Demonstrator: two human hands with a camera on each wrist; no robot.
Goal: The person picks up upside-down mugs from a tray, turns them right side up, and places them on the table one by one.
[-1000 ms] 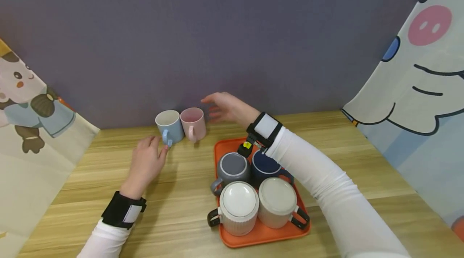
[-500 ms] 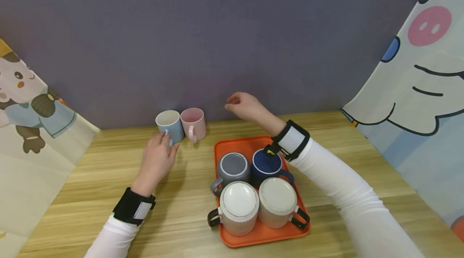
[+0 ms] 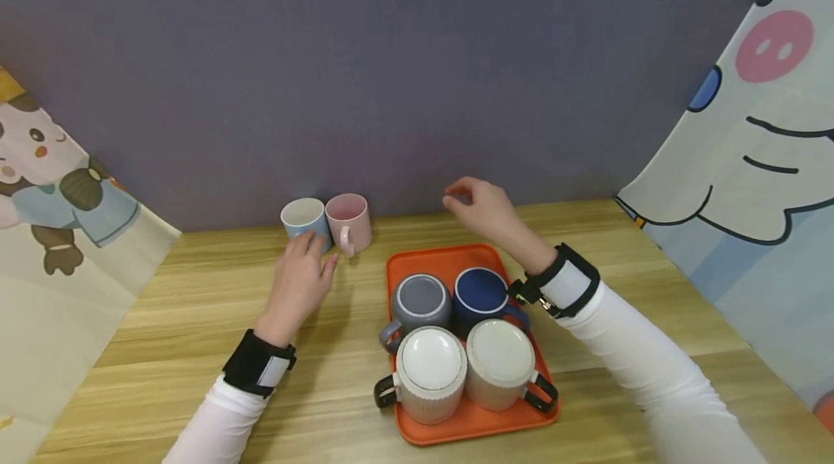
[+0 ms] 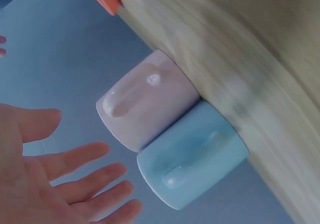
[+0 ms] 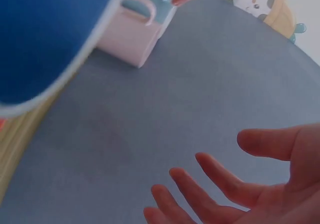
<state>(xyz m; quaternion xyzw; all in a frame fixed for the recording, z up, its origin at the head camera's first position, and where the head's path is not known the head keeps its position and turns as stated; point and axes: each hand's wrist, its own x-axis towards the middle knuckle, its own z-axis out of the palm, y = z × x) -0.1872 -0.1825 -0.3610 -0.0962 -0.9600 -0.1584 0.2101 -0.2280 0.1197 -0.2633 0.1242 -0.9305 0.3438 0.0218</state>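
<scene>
Orange tray [image 3: 443, 258], near end: white ribbed mug [image 3: 431, 377] and greyish-white mug [image 3: 499, 363], both bottoms up, black handles pointing outward.
Tray, farther in: grey mug [image 3: 421, 305] left, navy mug [image 3: 480, 294] right, upside down as well!
Left hand [image 3: 300, 283]: out left of the tray, fingers spread and nearly straight, holding nothing, right up by the blue one; whether a tip touches, I can't tell.
Right hand [image 3: 489, 211]: up over the tray's far end, fingers loosely bent, thumb well apart, nothing in them.
Light-blue mug [image 4: 200, 159]: beyond the tray's far left corner, upright, touching its pink neighbour, handle facing the person.
Pink mug [image 3: 352, 225]: upright, between the blue one and the tray, handle also toward us.
Feel of that pair: glazed ceramic, I'd wager; rigid, light enough for one hand, slick on the wall, quick to chip if knocked together.
Where to take hold: those near-facing handles, ready-made! Otherwise wrap the body with thumb opposite, because two fingertips on smooth glaze could slide.
</scene>
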